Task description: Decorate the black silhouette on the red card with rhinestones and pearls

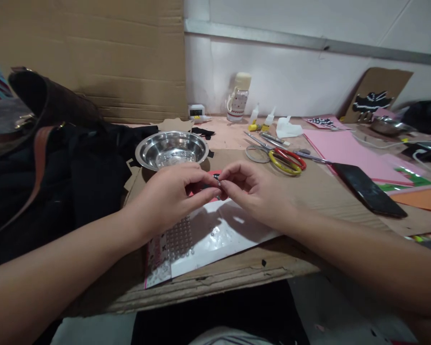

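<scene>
A tiny dark piece with pale spots, mostly hidden, sits pinched between the fingertips; below it a white pack with rows of small round beads lies flat, slanted, near the table's front edge

- One head-worn view looks forward and down across the counter from the person's own side.
- It sits close: forearms enter from the lower sides (the hands fall near mid-frame).
- Its upper part faces the wall; its bottom dips below the counter's front edge.
</scene>
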Motion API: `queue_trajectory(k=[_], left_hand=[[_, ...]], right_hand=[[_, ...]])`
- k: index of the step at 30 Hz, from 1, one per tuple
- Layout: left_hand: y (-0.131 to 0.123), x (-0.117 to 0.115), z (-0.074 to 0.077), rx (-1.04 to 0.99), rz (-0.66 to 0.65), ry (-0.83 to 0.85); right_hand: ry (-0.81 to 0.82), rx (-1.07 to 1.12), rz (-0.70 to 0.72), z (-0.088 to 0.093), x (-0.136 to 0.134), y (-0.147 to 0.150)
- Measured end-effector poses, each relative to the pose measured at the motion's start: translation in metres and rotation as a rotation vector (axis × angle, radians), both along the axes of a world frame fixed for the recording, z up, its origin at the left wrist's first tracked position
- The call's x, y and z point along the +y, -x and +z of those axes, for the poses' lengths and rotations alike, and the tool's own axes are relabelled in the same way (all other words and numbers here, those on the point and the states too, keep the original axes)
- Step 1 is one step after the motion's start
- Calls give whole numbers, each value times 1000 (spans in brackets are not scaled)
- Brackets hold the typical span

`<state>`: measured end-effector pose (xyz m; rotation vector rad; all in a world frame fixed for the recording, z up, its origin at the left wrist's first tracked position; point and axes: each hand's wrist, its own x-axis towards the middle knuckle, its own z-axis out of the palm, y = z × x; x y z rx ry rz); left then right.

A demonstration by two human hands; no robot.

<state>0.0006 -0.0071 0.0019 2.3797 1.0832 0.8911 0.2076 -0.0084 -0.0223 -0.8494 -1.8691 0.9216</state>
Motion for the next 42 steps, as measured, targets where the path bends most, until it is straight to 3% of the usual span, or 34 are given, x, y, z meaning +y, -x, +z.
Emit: queue_trajectory(k=[3, 8, 13, 24, 33, 42], left_hand=[[-1, -1, -2, 64, 17, -121], [-2, -3, -3, 77, 15, -167], [-1, -4, -1, 78, 14, -146], [0, -2, 1, 85, -50, -125], [1, -3, 0, 58, -77, -95], [0, -4, 3, 4, -79, -11]], right_hand=[[-26, -22, 15, 0, -2, 1], [-97, -50, -1, 0, -3, 1], [-91, -125, -17, 3, -5, 1], [-96, -63, -3, 2, -4, 0], [-324, -130, 7, 0, -3, -4], [-165, -46, -17, 2, -3, -4]])
